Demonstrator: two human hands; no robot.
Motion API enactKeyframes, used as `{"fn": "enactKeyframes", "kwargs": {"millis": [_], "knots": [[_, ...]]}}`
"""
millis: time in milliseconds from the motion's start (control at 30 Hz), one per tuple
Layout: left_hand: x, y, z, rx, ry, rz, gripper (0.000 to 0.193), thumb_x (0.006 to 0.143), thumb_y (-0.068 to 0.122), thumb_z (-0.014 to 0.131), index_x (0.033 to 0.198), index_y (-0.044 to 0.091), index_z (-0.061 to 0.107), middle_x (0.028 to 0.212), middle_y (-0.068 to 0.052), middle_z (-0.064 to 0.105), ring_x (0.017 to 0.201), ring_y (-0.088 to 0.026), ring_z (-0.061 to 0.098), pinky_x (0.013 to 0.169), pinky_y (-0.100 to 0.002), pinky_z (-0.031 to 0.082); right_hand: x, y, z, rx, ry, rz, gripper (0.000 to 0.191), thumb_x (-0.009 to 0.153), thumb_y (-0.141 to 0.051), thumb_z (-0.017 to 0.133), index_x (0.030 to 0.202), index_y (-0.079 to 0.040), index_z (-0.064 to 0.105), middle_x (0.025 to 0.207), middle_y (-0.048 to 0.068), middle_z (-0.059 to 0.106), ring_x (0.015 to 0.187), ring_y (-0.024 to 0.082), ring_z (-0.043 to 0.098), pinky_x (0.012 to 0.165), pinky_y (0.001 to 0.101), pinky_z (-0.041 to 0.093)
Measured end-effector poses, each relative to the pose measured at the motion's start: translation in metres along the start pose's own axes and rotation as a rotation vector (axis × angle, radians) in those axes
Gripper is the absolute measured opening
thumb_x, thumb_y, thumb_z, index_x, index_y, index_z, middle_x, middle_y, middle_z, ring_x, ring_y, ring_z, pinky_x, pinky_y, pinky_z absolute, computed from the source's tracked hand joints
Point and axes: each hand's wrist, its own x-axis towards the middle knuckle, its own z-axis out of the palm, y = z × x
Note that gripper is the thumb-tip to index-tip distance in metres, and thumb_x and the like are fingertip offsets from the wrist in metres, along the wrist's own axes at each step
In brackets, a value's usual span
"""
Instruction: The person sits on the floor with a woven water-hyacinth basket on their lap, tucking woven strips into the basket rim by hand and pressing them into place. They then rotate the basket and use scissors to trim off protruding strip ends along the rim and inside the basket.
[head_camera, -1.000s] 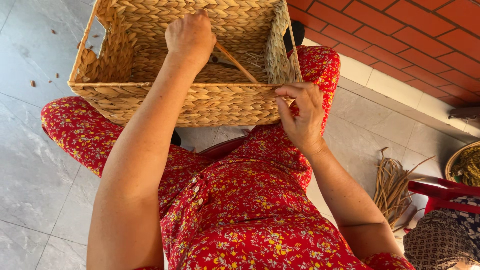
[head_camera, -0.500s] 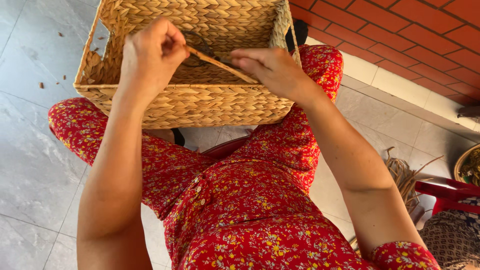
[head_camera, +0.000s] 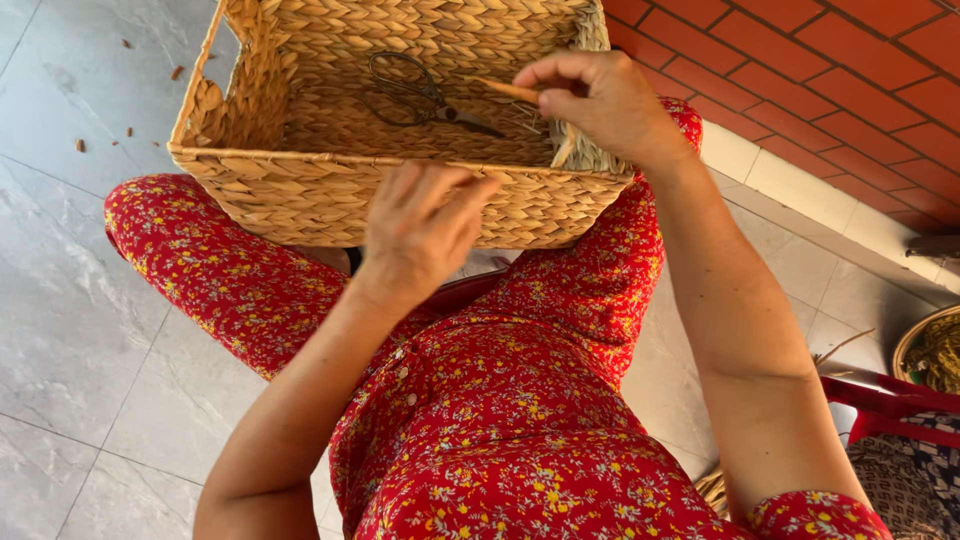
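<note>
A rectangular woven straw basket (head_camera: 300, 190) rests on my lap, over red flowered cloth. My left hand (head_camera: 420, 225) is against the basket's near wall at its rim, fingers loosely curled, nothing held. My right hand (head_camera: 600, 100) is over the basket's right corner and pinches a thin tan strand or stick (head_camera: 505, 90) that points left across the opening. A pair of dark scissors (head_camera: 420, 95) lies on the basket's floor.
Grey tiled floor (head_camera: 70, 300) lies to the left with small brown scraps. A red brick wall (head_camera: 830, 90) runs along the upper right. At the right edge are a round woven basket (head_camera: 925, 350), a red object and dry fibre strands.
My left hand has come out of the basket and down to its near wall. My right hand has taken the strand and moved right, uncovering the scissors.
</note>
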Motion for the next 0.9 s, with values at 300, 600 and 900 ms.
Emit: {"fn": "enactKeyframes", "kwargs": {"millis": [300,600,900], "knots": [[-0.011,0.017,0.023,0.112,-0.060,-0.068,0.029,0.100,0.017,0.074,0.129,0.015,0.072,0.114,0.000,0.055,0.110,-0.021,0.054,0.099,-0.042,0.044,-0.012,0.017,-0.016,-0.006,-0.252,-0.052,0.016,0.095,-0.015,0.074,0.109,-0.008,0.078,0.095,-0.002,0.073,0.088,0.008,0.067,0.079,0.0248,0.053],[-0.017,0.025,0.038,0.133,-0.081,-0.158,0.025,0.102,0.018,0.074,0.126,0.018,0.073,0.103,0.001,0.052,0.102,-0.019,0.053,0.100,-0.041,0.040,-0.008,0.023,-0.014,-0.019,-0.316,-0.019,0.016,0.095,-0.019,0.072,0.107,-0.011,0.079,0.098,-0.002,0.071,0.093,0.010,0.068,0.084,0.0269,0.054],[-0.023,0.021,0.040,0.111,-0.046,-0.104,0.026,0.100,0.018,0.074,0.125,0.018,0.072,0.107,0.000,0.055,0.104,-0.020,0.054,0.101,-0.043,0.040,0.000,0.026,-0.005,0.030,-0.374,0.016,0.018,0.096,-0.022,0.071,0.109,-0.013,0.078,0.099,-0.004,0.076,0.094,0.008,0.069,0.086,0.0273,0.054]]}}
